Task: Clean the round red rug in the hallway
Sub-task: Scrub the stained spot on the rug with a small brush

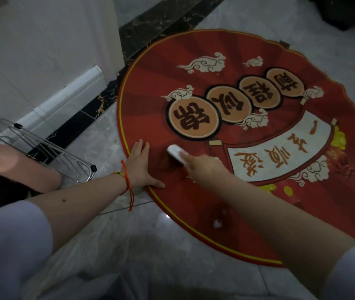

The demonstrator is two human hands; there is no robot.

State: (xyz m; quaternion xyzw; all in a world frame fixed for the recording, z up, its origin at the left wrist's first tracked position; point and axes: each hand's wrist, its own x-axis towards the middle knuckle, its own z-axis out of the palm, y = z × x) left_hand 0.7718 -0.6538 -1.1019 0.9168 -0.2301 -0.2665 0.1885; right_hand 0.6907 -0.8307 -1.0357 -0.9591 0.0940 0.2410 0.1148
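Left hand (142, 167) flat, fingers spread, pinning near edge of round red printed rug (226, 135) on pale marble floor (129, 245) | right hand (202, 167) grips small white brush (175, 153) on pile | we judge scrubbing under way | next: we work outward toward far rim.

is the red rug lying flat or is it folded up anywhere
Spread flat. The red rug shows its whole round printed face on the tiled floor, its yellow-lined edge unbroken; the left hand presses flat on its near-left edge.
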